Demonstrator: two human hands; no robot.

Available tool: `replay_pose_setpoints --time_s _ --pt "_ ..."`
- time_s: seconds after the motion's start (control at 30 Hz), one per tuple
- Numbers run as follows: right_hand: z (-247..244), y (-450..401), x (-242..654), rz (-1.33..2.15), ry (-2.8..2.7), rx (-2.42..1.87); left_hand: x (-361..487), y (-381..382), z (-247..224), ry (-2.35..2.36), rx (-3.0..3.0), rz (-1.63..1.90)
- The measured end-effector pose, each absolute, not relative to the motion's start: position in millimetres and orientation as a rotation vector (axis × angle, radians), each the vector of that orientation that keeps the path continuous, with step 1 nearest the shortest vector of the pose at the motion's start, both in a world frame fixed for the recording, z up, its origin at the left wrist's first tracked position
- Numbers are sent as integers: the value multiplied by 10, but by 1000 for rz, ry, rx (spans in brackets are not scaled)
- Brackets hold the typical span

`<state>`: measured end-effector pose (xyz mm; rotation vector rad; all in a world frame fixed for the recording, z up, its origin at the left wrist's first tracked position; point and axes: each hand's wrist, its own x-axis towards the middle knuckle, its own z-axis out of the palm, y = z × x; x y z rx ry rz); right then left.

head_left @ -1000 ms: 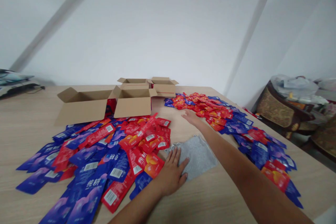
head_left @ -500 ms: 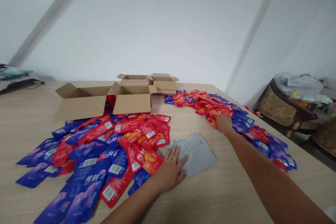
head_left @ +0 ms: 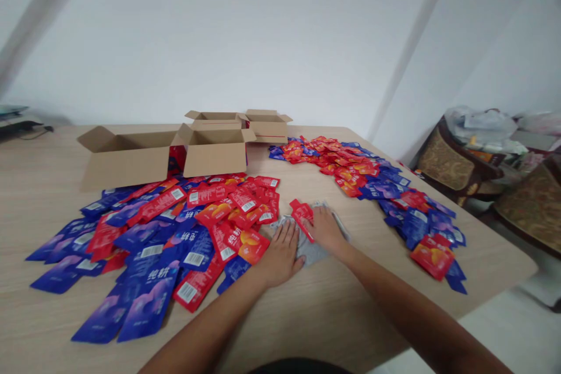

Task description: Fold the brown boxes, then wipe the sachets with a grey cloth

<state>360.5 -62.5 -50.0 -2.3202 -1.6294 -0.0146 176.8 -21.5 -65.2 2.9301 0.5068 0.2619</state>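
Observation:
A grey cloth point(head_left: 313, 252) lies on the table, partly under both hands. My left hand point(head_left: 280, 254) rests flat on its left edge with fingers spread, beside a heap of red and blue packets point(head_left: 205, 225). On the cloth, my right hand point(head_left: 325, 228) has its fingers on a red packet point(head_left: 301, 216), thumb at the packet's lower edge. The packet lies between the two hands, tilted over the cloth. A second pile of red and blue packets point(head_left: 355, 166) curves along the table's right side.
Four open cardboard boxes stand at the back left, among them a large one point(head_left: 127, 166) and a smaller one point(head_left: 215, 159). Patterned chairs point(head_left: 451, 160) with plastic bags stand beyond the table's right edge. Dark items point(head_left: 21, 128) lie at the far left.
My right hand has come left from the right-hand pile to the cloth with a red packet. My left hand stays on the cloth. The view has shifted slightly.

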Motion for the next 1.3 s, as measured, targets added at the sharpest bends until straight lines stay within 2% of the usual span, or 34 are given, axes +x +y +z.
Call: replay_pose_setpoints --time_s 0.1,0.23,0.4,0.5,0.63,0.93,1.13,1.3 --pt "-547 -724 3583 -341 -1655 -2435 1767 -217 -639 507 2938 253" --pt "-401 -820 3885 -451 -1650 -2561 1765 -238 -590 531 2939 217" --pt "-28 -908 3944 -372 -1642 -2677 1760 -248 -582 543 2935 217" --pt "106 -948 3680 -294 -1783 -2532 1762 -238 -610 531 2927 249" --pt "62 -948 3420 -252 -1904 -2336 1774 -229 -626 526 2917 266" --pt "-373 -809 3650 -276 -1882 -2418 1753 -257 -543 529 2894 201" --pt "-53 -747 3803 -259 -1739 -2589 1745 -269 -511 532 2887 194" --pt "112 -735 3538 -160 -1808 -2282 1748 -246 -546 453 2893 268"
